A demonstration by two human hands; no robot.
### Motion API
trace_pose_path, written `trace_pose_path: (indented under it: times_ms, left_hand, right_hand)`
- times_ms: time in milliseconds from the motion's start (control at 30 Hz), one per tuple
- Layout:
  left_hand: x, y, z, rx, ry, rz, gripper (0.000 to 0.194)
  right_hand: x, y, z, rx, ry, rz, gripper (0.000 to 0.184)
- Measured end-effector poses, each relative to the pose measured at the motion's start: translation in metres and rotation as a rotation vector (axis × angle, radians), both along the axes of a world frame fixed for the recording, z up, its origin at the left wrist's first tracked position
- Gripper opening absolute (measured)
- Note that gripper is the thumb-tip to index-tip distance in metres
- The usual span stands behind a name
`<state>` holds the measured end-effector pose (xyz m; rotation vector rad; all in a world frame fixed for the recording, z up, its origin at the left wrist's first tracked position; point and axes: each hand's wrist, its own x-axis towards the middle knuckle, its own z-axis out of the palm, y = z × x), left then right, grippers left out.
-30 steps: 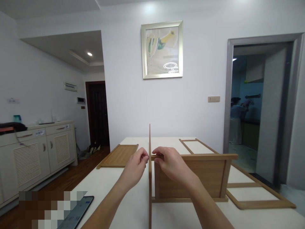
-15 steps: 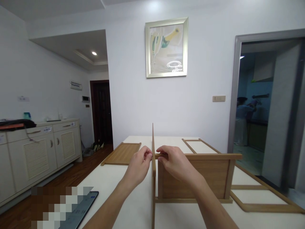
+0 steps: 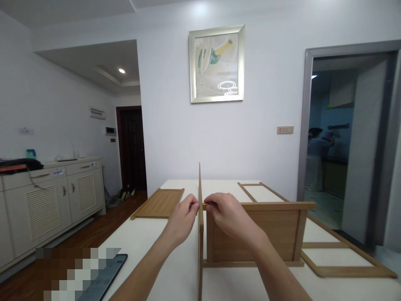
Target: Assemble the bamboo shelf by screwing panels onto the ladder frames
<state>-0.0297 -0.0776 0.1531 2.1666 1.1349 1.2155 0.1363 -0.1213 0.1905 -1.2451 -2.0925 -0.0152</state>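
A wooden side frame (image 3: 201, 251) stands upright, seen edge-on, in the middle of the table. To its right a wooden shelf panel (image 3: 282, 234) stands on its long edge, its rail ends meeting the frame. My left hand (image 3: 184, 217) is closed in a pinch against the frame's left face, at the height of the upper rail; whatever is between those fingertips is hidden. On the other side, my right hand (image 3: 230, 215) has its fingers closed on the end of the panel's upper rail, beside the joint.
Another wooden panel (image 3: 163, 203) lies flat at the left of the white table (image 3: 250, 284). A second frame (image 3: 347, 271) lies flat along the right side. A phone (image 3: 109, 276) is at the near left edge. Through the doorway a person (image 3: 316, 146) stands in another room.
My right fingers have closed onto the rail end; before, they were more apart. My left hand stays pinched at the same spot. The view has shifted slightly.
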Motion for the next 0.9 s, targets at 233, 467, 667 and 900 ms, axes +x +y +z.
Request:
trace_pose_path:
  times_ms: [233,467,667,900]
  left_hand:
    - [0.001,-0.006,0.001,0.115,0.04,0.03,0.019]
    - [0.004,-0.009,-0.004,0.143,0.021,0.055,0.019]
    - [-0.001,-0.013,-0.061,-0.137,-0.179,-0.02,0.026]
    - [0.003,-0.012,-0.135,-0.333,-0.237,-0.008,0.025]
  right_hand:
    - [0.0,0.001,-0.002,0.065,-0.022,0.021,0.028]
    - [0.002,0.001,-0.002,0.066,-0.057,0.027,0.027]
    - [0.0,-0.001,-0.01,0.132,-0.105,-0.043,0.023]
    - [0.0,-0.005,-0.029,0.316,-0.233,-0.104,0.024]
